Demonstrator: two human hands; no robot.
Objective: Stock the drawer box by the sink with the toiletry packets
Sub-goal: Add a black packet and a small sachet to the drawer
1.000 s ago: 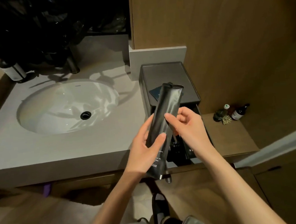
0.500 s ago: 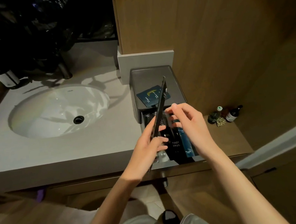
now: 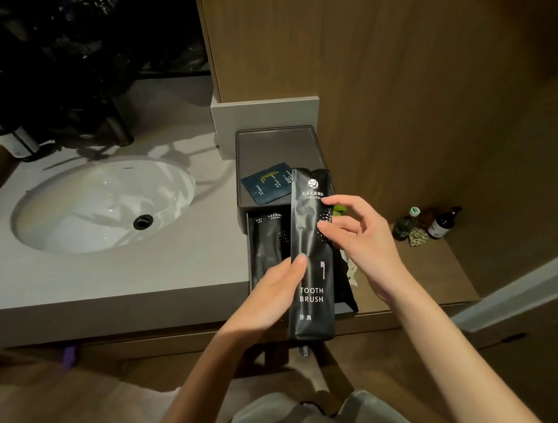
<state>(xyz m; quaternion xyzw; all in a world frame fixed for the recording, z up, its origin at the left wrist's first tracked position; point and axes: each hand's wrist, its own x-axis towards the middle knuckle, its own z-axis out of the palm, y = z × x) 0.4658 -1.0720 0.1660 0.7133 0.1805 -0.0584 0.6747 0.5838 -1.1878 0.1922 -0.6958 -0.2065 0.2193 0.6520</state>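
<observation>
A long black toothbrush packet [image 3: 312, 259], printed side up, hangs over the pulled-out drawer [image 3: 347, 299] of the dark drawer box [image 3: 277, 146] beside the sink. My left hand [image 3: 275, 291] grips the packet's left edge, thumb on its face. My right hand [image 3: 359, 234] touches the packet's right edge with its fingertips. Black packets [image 3: 267, 243] lie in the drawer's left side; something green shows behind the held packet. A dark blue sachet [image 3: 268, 186] lies on the box's top.
A white basin [image 3: 98, 209] is sunk in the grey counter [image 3: 105, 277] to the left, with a faucet and dispenser behind it. Small bottles [image 3: 423, 225] stand on the lower wooden shelf to the right. A wood wall rises behind the box.
The packet has turned from edge-on to face up, its lettering showing. My right hand has shifted to its right edge. The camera has moved closer.
</observation>
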